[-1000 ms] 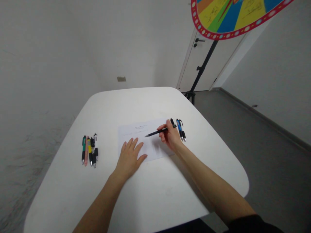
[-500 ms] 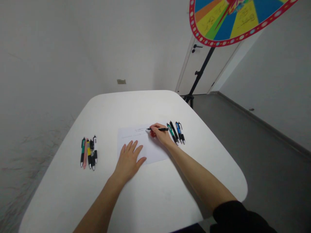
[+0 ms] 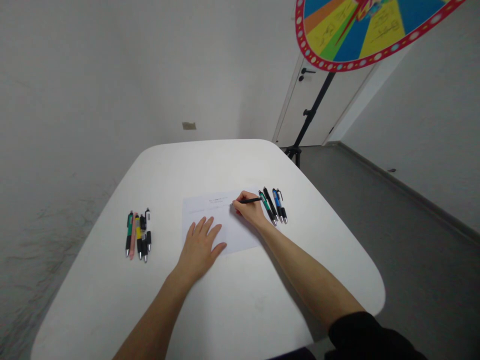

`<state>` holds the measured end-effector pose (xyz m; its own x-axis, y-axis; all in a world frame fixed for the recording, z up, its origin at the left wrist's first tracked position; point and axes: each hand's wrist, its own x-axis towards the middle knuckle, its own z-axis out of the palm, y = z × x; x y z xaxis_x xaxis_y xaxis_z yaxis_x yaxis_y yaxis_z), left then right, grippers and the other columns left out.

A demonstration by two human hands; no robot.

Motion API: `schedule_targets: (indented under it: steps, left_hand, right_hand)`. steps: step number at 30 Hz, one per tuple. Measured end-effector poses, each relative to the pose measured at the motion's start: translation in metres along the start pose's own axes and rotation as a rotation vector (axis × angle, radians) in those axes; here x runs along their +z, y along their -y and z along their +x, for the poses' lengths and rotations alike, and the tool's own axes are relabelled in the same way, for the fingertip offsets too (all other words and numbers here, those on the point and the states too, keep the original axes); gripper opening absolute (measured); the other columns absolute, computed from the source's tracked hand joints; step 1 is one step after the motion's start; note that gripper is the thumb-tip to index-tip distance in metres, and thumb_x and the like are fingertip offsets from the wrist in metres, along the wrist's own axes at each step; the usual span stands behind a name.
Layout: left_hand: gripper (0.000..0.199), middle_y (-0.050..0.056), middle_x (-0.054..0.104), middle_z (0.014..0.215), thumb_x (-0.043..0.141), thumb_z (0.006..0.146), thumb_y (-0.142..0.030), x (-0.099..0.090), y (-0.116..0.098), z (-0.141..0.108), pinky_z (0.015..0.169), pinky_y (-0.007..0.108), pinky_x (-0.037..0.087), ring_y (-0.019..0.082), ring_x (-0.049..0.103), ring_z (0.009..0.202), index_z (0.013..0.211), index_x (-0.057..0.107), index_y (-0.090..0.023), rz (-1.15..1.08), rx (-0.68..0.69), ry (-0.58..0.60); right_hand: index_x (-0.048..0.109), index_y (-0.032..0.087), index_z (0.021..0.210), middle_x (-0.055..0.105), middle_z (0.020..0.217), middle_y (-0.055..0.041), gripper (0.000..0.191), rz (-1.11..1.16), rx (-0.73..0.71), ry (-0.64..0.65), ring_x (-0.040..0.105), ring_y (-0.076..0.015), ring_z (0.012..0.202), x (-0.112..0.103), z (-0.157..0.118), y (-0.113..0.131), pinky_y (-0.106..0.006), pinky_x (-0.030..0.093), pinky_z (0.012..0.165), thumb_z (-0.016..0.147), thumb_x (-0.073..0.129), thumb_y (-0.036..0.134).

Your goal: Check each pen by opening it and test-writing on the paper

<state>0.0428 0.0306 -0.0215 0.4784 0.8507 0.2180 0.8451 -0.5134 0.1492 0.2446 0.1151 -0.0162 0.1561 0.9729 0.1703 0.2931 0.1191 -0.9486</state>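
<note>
A sheet of paper (image 3: 240, 235) with a few lines of handwriting near its top lies on the white table (image 3: 202, 162). My left hand (image 3: 200, 246) rests flat on the sheet's lower left part, fingers spread. Wrapped round a black pen (image 3: 251, 200), my right hand (image 3: 249, 209) sits on the upper right of the paper. The pen's tip is at the writing, partly hidden by the fingers. Just right of this hand lie several pens, among them a green and black pen (image 3: 267, 207) and a blue pen (image 3: 276, 199).
At the table's left lies another group of pens, including a green pen (image 3: 129, 234), a pink pen (image 3: 133, 237) and a yellow pen (image 3: 138, 235). Behind the table, a colourful prize wheel (image 3: 345, 37) stands on a black stand (image 3: 317, 107) before a white door (image 3: 322, 115).
My right hand and the black pen have shifted slightly right and down over the paper, and the pen is tilted more. My left hand stays in place.
</note>
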Motion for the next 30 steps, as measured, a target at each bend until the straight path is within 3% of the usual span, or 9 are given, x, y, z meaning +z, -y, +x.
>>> schedule_targets:
  steps: [12,16,19,23,25,27,30]
  left_hand:
    - [0.045,0.015,0.052,0.145,0.054,0.093,-0.044,0.002,0.001,0.000,0.112,0.060,0.035,0.034,0.042,0.139,0.133,0.056,-0.022,-0.017,0.004,-0.027]
    - [0.044,0.015,0.052,0.145,0.054,0.093,-0.043,0.002,0.001,-0.001,0.112,0.060,0.034,0.034,0.042,0.139,0.132,0.058,-0.022,-0.031,-0.001,-0.025]
    - [0.044,0.014,0.052,0.146,0.054,0.093,-0.043,0.003,0.002,-0.001,0.113,0.059,0.033,0.034,0.042,0.139,0.131,0.058,-0.022,-0.037,-0.008,-0.027]
    - [0.044,0.014,0.053,0.145,0.053,0.093,-0.044,0.003,0.002,0.000,0.113,0.059,0.034,0.034,0.043,0.139,0.131,0.058,-0.022,-0.041,-0.003,-0.030]
    - [0.044,0.014,0.053,0.145,0.053,0.093,-0.044,0.003,0.002,0.000,0.113,0.059,0.034,0.034,0.043,0.138,0.131,0.058,-0.022,-0.037,-0.002,-0.033]
    - [0.045,0.014,0.053,0.145,0.053,0.093,-0.045,0.003,0.002,0.000,0.113,0.059,0.034,0.034,0.043,0.138,0.131,0.058,-0.022,-0.030,0.001,-0.031]
    - [0.045,0.015,0.052,0.145,0.053,0.093,-0.044,0.003,0.003,-0.001,0.113,0.059,0.034,0.035,0.043,0.138,0.132,0.058,-0.021,-0.016,0.009,-0.020]
  right_hand:
    - [0.050,0.022,0.056,0.052,0.045,0.0041,0.015,0.045,0.014,-0.030,0.048,-0.0117,0.042,0.002,-0.001,0.001,-0.025,0.032,0.044,0.066,0.062,0.021]
    - [0.056,0.023,0.063,0.057,0.054,0.0012,0.029,0.277,0.073,-0.086,0.052,-0.0134,0.047,-0.002,-0.001,0.002,-0.027,0.040,0.046,0.077,0.062,0.047]
    - [0.061,0.022,0.066,0.062,0.065,-0.0028,0.047,0.427,0.059,-0.209,0.058,-0.0157,0.059,-0.008,0.001,0.004,-0.029,0.046,0.052,0.080,0.052,0.067]
    - [0.056,0.022,0.059,0.064,0.072,-0.0023,0.047,0.655,-0.021,-0.341,0.062,-0.0148,0.071,-0.029,0.008,0.013,-0.027,0.049,0.058,0.076,0.062,0.066]
    - [0.054,0.022,0.060,0.050,0.052,0.0046,0.043,0.753,0.040,-0.345,0.050,-0.0095,0.049,-0.044,0.010,0.019,-0.023,0.041,0.046,0.071,0.073,0.060]
    - [0.049,0.023,0.056,0.026,0.039,0.0104,0.053,0.869,0.127,-0.293,0.025,-0.0063,0.034,-0.061,0.009,0.025,-0.021,0.024,0.034,0.073,0.063,0.071]
    - [0.036,0.023,0.047,0.024,0.038,0.0076,0.070,0.999,0.159,-0.175,0.020,-0.0064,0.033,-0.081,0.003,0.028,-0.023,0.018,0.033,0.073,0.038,0.088]
